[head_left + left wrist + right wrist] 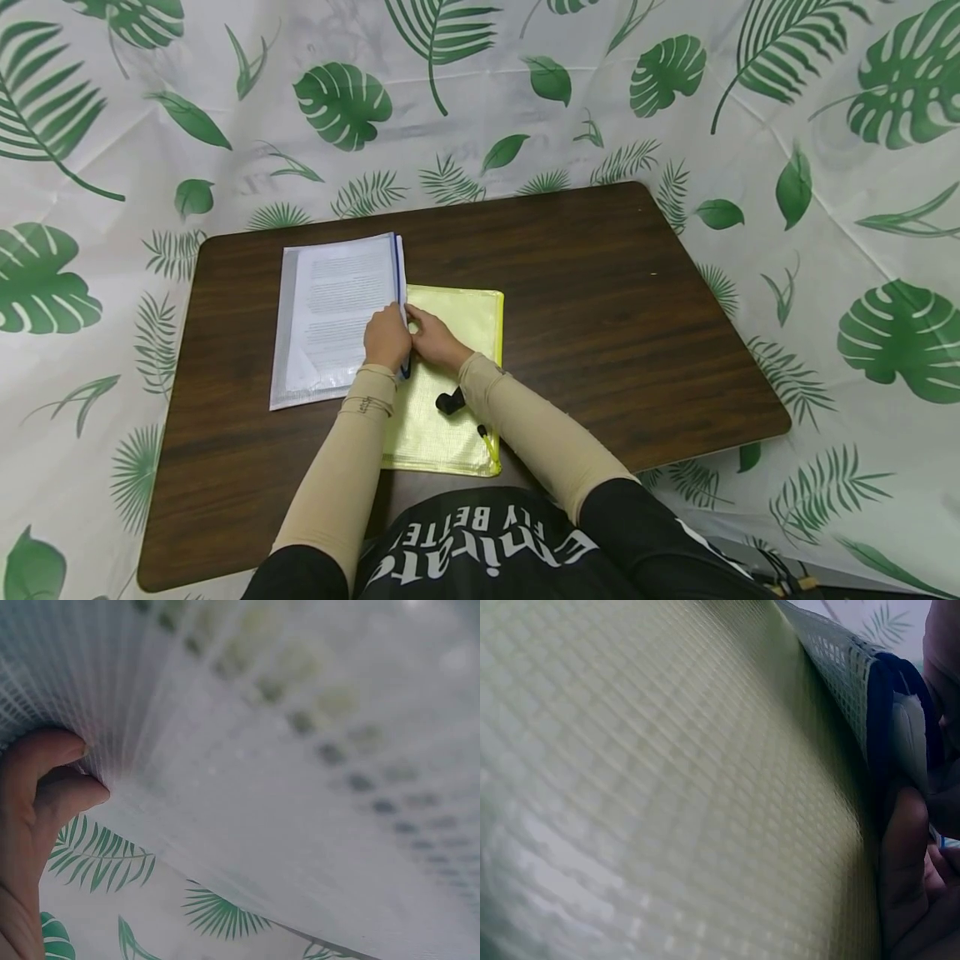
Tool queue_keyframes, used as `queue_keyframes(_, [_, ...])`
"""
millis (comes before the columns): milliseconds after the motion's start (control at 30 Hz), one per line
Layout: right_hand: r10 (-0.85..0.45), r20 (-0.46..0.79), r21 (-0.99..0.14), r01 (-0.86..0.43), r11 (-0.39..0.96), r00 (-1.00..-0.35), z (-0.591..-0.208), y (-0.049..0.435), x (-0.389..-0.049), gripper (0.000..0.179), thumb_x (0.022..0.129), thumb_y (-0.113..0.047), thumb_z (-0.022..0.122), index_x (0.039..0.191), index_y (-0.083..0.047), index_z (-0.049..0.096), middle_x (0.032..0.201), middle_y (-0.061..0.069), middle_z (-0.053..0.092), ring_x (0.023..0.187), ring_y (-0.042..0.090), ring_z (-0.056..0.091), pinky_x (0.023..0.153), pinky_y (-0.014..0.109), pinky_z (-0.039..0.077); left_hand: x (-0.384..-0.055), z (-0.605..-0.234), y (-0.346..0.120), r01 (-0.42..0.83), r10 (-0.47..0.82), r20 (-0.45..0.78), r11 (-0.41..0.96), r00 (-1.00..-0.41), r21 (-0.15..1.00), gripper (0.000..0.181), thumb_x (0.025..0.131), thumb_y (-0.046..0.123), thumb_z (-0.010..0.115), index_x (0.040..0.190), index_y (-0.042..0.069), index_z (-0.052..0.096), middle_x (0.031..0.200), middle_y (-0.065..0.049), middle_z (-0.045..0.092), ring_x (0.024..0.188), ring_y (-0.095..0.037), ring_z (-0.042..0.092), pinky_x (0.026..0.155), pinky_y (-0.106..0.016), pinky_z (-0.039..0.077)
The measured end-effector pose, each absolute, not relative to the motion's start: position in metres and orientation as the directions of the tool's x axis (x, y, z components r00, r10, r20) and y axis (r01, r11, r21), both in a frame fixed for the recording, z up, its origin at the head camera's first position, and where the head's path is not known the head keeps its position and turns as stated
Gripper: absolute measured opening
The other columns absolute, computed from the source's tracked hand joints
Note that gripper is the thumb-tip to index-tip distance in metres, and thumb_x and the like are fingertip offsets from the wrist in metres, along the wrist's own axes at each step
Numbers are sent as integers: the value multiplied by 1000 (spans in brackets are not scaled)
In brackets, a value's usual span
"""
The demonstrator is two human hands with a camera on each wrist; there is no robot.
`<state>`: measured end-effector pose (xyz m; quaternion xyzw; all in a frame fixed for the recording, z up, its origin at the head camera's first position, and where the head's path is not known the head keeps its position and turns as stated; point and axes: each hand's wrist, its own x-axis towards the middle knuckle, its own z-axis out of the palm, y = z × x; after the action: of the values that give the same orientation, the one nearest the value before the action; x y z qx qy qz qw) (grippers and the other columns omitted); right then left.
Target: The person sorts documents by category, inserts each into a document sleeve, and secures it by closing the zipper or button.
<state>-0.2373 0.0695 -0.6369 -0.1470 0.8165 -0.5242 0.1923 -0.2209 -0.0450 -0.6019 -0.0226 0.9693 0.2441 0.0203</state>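
Observation:
A clear mesh zip pouch [281, 367] with a blue edge lies on the left of the table, with printed papers [341, 283] inside. My left hand [387, 337] grips it at its right side; in the left wrist view the thumb and a finger pinch the mesh [142, 742]. My right hand [437, 340] meets it at the blue edge, fingers curled at the mouth. White sheets [909, 735] show between the two parted blue edges [880, 712] in the right wrist view. Under both hands lies a yellow mesh zip pouch [442, 442], partly overlapped by the clear one.
The dark wood table [585, 333] stretches away to the right. A yellow zipper pull [491, 447] hangs at the yellow pouch's lower right corner. Near the right wrist is a small black piece [450, 402]. A leaf-print cloth [480, 100] stands behind the table.

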Motion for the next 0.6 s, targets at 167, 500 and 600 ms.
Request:
queue_keyframes(167, [-439,-131,-913,-64,402,-889,-638,68,-238,67,97,6,52,159,-9,33,137,14,59,57,9,55,58,22,48,-221,-601,-46,-82,-62,-56,862,-996,501,25,89,2,61,112,-9,64,103,-31,69,96,-50,67,80,-57,56])
queue_keyframes(500, [-406,-122,-927,-42,371,-906,-639,69,-245,60,101,2,50,158,-7,34,126,19,63,49,7,51,51,21,48,-220,-603,-48,-65,-50,-43,863,-998,501,27,95,8,58,115,-10,64,102,-33,69,94,-51,67,79,-58,55])
queue_keyframes(600, [-393,-127,-926,-33,377,-911,-637,68,-248,59,102,0,49,158,-7,34,125,18,62,52,8,52,51,23,50,-220,-603,-47,-64,-49,-43,865,-998,498,27,98,7,54,115,-11,63,101,-33,69,93,-51,67,78,-58,56])
